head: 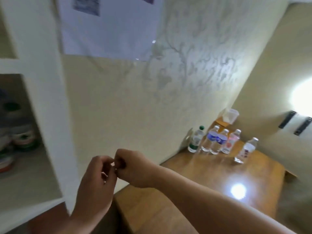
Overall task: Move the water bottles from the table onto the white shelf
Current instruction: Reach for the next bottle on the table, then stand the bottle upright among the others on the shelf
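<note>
Five water bottles (217, 142) stand upright on the wooden tabletop (211, 174) near the wall, four in a close row and one apart to the right. Both hands meet in front of the wall, the left hand (96, 181) and right hand (133, 168) with fingers curled and touching, perhaps pinching something tiny, though blur hides it. The white shelf (42, 98) stands at left, holding blurred bowl-like items.
</note>
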Available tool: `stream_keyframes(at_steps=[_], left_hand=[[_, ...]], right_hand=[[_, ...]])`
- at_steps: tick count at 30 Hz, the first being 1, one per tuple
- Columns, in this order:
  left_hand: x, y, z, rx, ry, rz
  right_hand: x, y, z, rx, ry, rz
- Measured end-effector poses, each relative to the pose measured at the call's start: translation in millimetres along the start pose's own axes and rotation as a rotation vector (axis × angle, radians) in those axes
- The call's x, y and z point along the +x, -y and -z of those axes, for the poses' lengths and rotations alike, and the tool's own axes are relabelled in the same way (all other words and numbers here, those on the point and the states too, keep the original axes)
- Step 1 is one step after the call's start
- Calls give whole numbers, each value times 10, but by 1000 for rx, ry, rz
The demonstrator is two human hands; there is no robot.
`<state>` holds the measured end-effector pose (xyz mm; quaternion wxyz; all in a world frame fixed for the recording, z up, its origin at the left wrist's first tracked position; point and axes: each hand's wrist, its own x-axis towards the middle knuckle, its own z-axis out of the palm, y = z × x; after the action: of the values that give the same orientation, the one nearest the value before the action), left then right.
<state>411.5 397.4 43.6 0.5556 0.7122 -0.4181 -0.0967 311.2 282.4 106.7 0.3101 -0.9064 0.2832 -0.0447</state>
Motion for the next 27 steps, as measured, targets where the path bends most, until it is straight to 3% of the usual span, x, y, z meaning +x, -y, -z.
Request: stream_keyframes(at_steps=[7, 15, 20, 27], left_hand=[[270, -197, -1954, 47, 377, 55], [803, -330, -4317, 169, 569, 208], [1373, -497, -5176, 275, 554, 199], [1944, -506, -5777, 352, 551, 262]], right_hand=[[-562, -2157, 574, 52, -158, -301], [-679, -4644, 1354, 85, -212, -567], [-219, -5389, 1814, 117, -245, -537], [453, -5803, 2040, 288, -366, -459]])
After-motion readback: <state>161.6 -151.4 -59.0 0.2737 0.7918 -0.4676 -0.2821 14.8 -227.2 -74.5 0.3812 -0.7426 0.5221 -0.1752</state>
